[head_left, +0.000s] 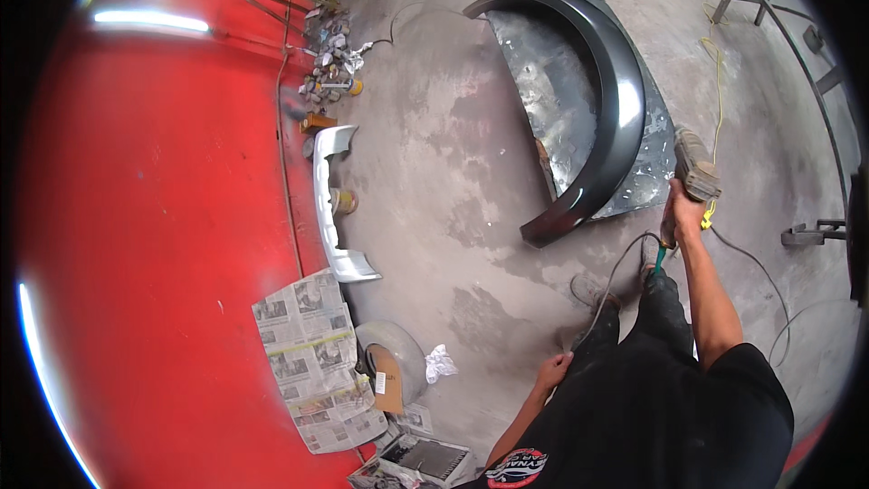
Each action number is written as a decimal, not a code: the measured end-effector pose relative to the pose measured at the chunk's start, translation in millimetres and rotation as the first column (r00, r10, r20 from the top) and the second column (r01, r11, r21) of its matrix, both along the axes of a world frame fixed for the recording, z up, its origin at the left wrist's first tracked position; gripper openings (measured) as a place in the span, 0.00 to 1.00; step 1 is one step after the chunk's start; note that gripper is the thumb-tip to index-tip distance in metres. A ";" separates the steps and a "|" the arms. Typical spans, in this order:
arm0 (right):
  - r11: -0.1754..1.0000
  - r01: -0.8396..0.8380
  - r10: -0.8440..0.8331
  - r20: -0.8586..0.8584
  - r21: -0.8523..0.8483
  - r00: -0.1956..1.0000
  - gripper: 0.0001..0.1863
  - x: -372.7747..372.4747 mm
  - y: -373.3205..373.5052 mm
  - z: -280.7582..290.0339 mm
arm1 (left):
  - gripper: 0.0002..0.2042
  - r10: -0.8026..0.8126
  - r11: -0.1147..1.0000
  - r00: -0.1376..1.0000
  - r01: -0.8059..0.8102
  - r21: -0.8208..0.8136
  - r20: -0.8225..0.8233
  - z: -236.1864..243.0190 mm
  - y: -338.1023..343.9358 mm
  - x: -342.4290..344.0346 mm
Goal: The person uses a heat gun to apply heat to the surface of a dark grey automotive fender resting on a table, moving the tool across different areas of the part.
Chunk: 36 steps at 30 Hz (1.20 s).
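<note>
My right hand [688, 210] is wrapped round the handle of a dusty, brownish, gun-shaped corded power tool [697, 167]. Its block-like head points away from me, and its exact kind cannot be made out. From the handle's base, past a teal sleeve, a dark cord [617, 264] loops down to my left hand [553, 369], which is closed on it low by my leg. Ahead of me a glossy black curved fender flare [625, 118] lies on a paint-spattered dark panel [552, 63]. The tool's head is just right of the panel's near right corner.
A silver-white bumper piece [324, 204] stands along the red wall [172, 199] at left. Newspaper sheets [312, 353], a crumpled paper [441, 363] and a box [425, 459] lie nearer. Cans and litter [335, 59] line the wall. Another cord [765, 267] crosses the floor at right, near metal stands [815, 234].
</note>
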State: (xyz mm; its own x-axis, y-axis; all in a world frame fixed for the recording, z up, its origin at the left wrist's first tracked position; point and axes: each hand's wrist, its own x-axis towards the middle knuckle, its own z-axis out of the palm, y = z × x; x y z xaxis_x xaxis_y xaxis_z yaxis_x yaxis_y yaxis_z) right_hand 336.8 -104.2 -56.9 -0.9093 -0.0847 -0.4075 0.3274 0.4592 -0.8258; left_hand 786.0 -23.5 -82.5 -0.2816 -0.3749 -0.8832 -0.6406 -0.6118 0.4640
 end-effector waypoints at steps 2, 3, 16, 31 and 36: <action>0.997 0.017 -0.015 0.030 -0.072 0.999 0.25 0.0 24.6 -6.7 | 0.21 -0.086 0.996 0.996 0.085 -0.019 -0.007 4.9 -3.4 -10.4; 0.999 -0.031 0.033 0.075 -0.037 0.997 0.25 11.7 32.2 -3.3 | 0.20 -0.169 0.984 0.985 0.170 -0.057 0.025 7.7 -5.8 -8.5; -0.115 -0.991 0.966 0.225 -0.064 -0.127 0.27 139.3 47.3 26.0 | 0.20 -0.237 0.970 0.947 0.220 0.100 0.216 31.2 1.9 -8.2; 0.949 -0.268 0.298 -0.184 0.167 0.937 0.23 -100.8 4.1 40.9 | 0.23 -0.069 0.995 0.997 0.070 -0.074 0.026 27.0 10.4 -111.2; 0.940 -0.277 0.304 -0.122 0.201 0.945 0.27 -102.8 -1.6 33.5 | 0.23 -0.065 0.998 0.997 0.066 -0.023 0.051 9.4 13.3 -111.5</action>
